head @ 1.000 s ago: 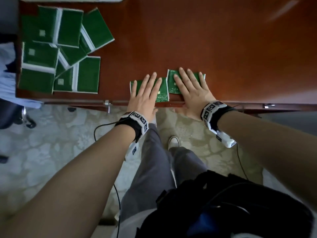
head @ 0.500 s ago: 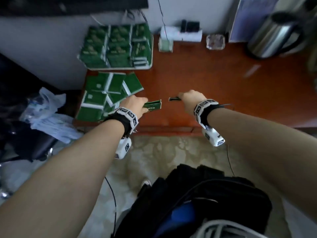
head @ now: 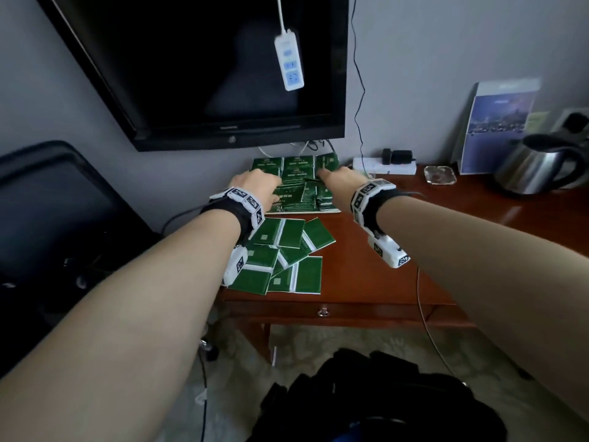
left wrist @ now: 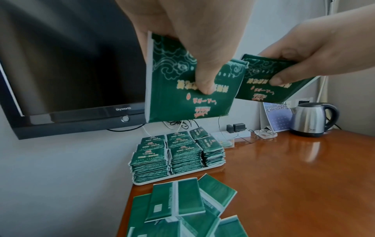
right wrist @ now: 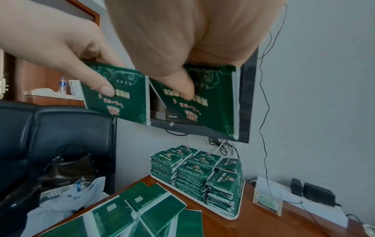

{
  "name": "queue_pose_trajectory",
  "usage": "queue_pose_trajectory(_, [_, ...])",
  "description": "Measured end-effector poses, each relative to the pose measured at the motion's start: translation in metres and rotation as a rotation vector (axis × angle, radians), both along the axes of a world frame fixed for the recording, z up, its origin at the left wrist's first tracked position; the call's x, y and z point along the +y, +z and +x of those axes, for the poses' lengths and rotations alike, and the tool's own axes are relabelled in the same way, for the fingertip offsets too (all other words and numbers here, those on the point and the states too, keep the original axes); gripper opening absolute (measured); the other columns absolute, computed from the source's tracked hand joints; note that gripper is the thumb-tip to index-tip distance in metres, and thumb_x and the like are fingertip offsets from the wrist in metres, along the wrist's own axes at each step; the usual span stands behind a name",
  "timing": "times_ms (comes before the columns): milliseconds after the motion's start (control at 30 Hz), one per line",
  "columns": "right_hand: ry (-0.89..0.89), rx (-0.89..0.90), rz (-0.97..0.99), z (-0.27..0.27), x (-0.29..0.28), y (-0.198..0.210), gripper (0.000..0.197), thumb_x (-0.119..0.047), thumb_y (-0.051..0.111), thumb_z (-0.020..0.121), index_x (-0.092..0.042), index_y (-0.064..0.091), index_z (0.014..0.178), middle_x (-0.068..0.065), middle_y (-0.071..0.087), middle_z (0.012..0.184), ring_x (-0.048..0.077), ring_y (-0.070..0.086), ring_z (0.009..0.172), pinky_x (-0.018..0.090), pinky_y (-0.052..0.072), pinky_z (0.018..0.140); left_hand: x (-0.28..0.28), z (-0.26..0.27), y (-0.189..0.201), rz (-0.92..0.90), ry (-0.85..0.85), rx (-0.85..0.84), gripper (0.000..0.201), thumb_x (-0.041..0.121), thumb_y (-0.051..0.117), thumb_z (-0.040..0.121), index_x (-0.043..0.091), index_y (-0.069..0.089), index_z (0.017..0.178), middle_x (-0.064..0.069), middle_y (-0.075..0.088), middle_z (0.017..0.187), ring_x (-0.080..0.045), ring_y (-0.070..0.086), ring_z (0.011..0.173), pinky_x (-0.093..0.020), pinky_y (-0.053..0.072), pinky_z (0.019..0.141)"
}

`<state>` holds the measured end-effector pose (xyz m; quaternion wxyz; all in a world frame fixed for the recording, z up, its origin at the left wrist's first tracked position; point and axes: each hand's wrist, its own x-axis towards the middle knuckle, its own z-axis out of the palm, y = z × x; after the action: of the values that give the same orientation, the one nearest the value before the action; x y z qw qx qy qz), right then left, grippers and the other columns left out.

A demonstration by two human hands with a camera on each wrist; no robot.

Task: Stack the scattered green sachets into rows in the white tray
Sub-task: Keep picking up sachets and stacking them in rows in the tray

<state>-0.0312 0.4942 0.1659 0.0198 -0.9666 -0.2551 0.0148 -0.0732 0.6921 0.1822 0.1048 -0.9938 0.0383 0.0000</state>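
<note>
Your left hand [left wrist: 182, 32] pinches 1 green sachet [left wrist: 188, 89], thumb pressed on its printed face, fingers behind. Your right hand [right wrist: 192, 35] grips a 2nd sachet [right wrist: 205, 99] the same way. Both sachets are in the air, side by side and almost touching at their inner edges, above and short of the white tray [left wrist: 176, 176].

The tray sits at the back-left of the wooden desk [left wrist: 284, 184], near the wall below the television [left wrist: 71, 64]. It holds 3 rows of sachet stacks [left wrist: 182, 154], tall and packed edge to edge, well above the tray's low rim. A loose heap of scattered sachets [head: 283, 253] lies face-down on the desk just in front of the tray.

Risks noted:
- The stacks are high and the sachets look slick. A sachet set down off-centre could slide off or skew a stack.
- Placing both at once, with your hands this close, invites 1 sachet snagging the other.
- Your forearms pass over the loose heap; a low wrist could sweep sachets off the desk's left edge.
- The right-hand row looks uneven and could lean toward the small clear holder [right wrist: 267, 198] just beside the tray.
</note>
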Motion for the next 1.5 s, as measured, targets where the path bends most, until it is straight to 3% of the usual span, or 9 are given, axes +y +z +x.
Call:
queue_pose_trajectory(133, [0.015, 0.008, -0.038, 0.004, 0.025, -0.002, 0.059, 0.013, 0.043, 0.086, -0.009, 0.038, 0.140, 0.005, 0.052, 0.076, 0.023, 0.059, 0.067, 0.036, 0.056, 0.059, 0.028, 0.002, -0.002, 0.012, 0.016, 0.009, 0.032, 0.035, 0.054, 0.100, 0.023, 0.058, 0.129, -0.013, 0.065, 0.116, -0.035, 0.063, 0.105, -0.039, 0.053, 0.085])
queue_pose_trajectory(433, [-0.011, 0.007, -0.075, 0.062, 0.058, -0.014, 0.054, 0.010, 0.042, 0.088, -0.011, 0.041, 0.138, 0.002, 0.049, 0.074, 0.024, 0.060, 0.071, 0.034, 0.050, 0.057, 0.073, 0.063, -0.022, 0.006, 0.031, 0.039, 0.024, 0.032, 0.052, 0.101, 0.016, 0.061, 0.116, -0.014, 0.066, 0.102, -0.035, 0.064, 0.095, -0.037, 0.053, 0.077])
queue_pose_trajectory(700, [-0.058, 0.105, -0.126, 0.141, 0.083, -0.051, 0.048, 0.008, 0.042, 0.090, -0.011, 0.045, 0.134, 0.006, 0.055, 0.084, 0.024, 0.056, 0.070, 0.031, 0.046, 0.055, 0.104, 0.151, -0.059, -0.007, 0.004, 0.111, 0.023, 0.027, 0.051, 0.102, 0.019, 0.061, 0.121, -0.014, 0.067, 0.101, -0.034, 0.065, 0.093, -0.038, 0.055, 0.077])
queue_pose_trajectory(867, [-0.048, 0.164, -0.128, 0.188, 0.101, -0.071, 0.046, 0.008, 0.045, 0.092, -0.010, 0.046, 0.134, 0.011, 0.061, 0.096, 0.026, 0.061, 0.078, 0.035, 0.056, 0.068, 0.122, 0.203, -0.079, -0.010, 0.014, 0.144, 0.024, 0.023, 0.051, 0.102, 0.021, 0.061, 0.124, -0.013, 0.068, 0.102, -0.033, 0.066, 0.092, -0.039, 0.057, 0.077])
queue_pose_trajectory(1000, [-0.058, 0.167, -0.126, 0.220, 0.107, -0.092, 0.051, 0.007, 0.047, 0.093, -0.010, 0.041, 0.141, 0.015, 0.061, 0.118, 0.028, 0.063, 0.094, 0.033, 0.051, 0.069, 0.129, 0.239, -0.097, -0.012, 0.008, 0.177, 0.035, 0.011, 0.050, 0.099, 0.024, 0.058, 0.130, -0.012, 0.068, 0.105, -0.033, 0.067, 0.092, -0.040, 0.057, 0.076])
queue_pose_trajectory(1067, [-0.051, 0.166, -0.126, 0.237, 0.110, -0.105, 0.056, 0.006, 0.048, 0.092, -0.009, 0.037, 0.146, 0.016, 0.056, 0.131, 0.031, 0.060, 0.112, 0.036, 0.054, 0.085, 0.134, 0.255, -0.107, -0.021, 0.013, 0.202, 0.042, 0.006, 0.049, 0.098, 0.024, 0.053, 0.136, -0.010, 0.067, 0.111, -0.032, 0.067, 0.095, -0.040, 0.057, 0.076])
queue_pose_trajectory(1133, [-0.039, 0.164, -0.127, 0.256, 0.116, -0.115, 0.061, 0.005, 0.048, 0.092, -0.007, 0.032, 0.149, 0.018, 0.047, 0.144, 0.033, 0.048, 0.130, 0.039, 0.044, 0.107, 0.139, 0.271, -0.117, -0.049, 0.013, 0.230, 0.052, 0.002, 0.048, 0.096, 0.022, 0.045, 0.144, -0.009, 0.064, 0.121, -0.031, 0.066, 0.100, -0.040, 0.057, 0.078])
queue_pose_trajectory(1367, [-0.026, 0.172, -0.133, 0.319, 0.140, -0.141, 0.067, 0.002, 0.051, 0.093, -0.003, 0.021, 0.153, 0.018, 0.030, 0.156, 0.034, 0.025, 0.145, 0.042, 0.024, 0.120, 0.151, 0.325, -0.141, -0.116, -0.012, 0.241, 0.067, -0.010, 0.046, 0.090, 0.012, 0.031, 0.151, -0.010, 0.042, 0.151, -0.033, 0.056, 0.123, -0.042, 0.050, 0.097])
queue_pose_trajectory(1500, [-0.020, 0.188, -0.148, 0.348, 0.149, -0.157, 0.070, 0.001, 0.048, 0.095, -0.001, 0.013, 0.155, 0.019, 0.021, 0.160, 0.036, 0.018, 0.148, 0.043, 0.020, 0.122, 0.156, 0.354, -0.157, -0.118, -0.053, 0.215, 0.069, -0.011, 0.046, 0.090, 0.008, 0.027, 0.153, -0.010, 0.030, 0.158, -0.027, 0.033, 0.144, -0.040, 0.035, 0.114])
